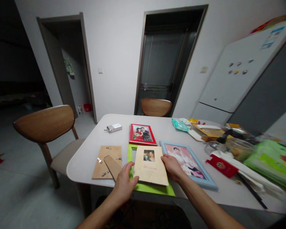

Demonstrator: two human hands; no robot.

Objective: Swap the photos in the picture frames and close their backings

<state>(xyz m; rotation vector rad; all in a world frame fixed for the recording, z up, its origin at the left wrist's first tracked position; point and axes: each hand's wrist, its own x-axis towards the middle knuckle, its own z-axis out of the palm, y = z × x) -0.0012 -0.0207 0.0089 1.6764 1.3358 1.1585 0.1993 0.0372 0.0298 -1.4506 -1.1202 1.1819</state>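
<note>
A cream-coloured photo insert (151,171) with a small picture of a couple and faint print is over the green picture frame (154,189), hiding most of it. My right hand (173,167) grips the insert's right edge between thumb and fingers. At the insert's left edge is my left hand (125,179), fingers apart, its thumb by the lower left corner. Left of the green frame a brown backing board (98,167) with metal clips and a stand leg lies flat. A red picture frame (131,141) lies behind, and a blue picture frame (205,183) lies to the right.
A small silver-and-white box (114,128) sits on the table (82,159) at the back left. Clutter fills the right side: a red envelope (221,165), a clear plastic container (239,148), green packaging (271,156). Wooden chairs (46,122) stand at the left and far sides.
</note>
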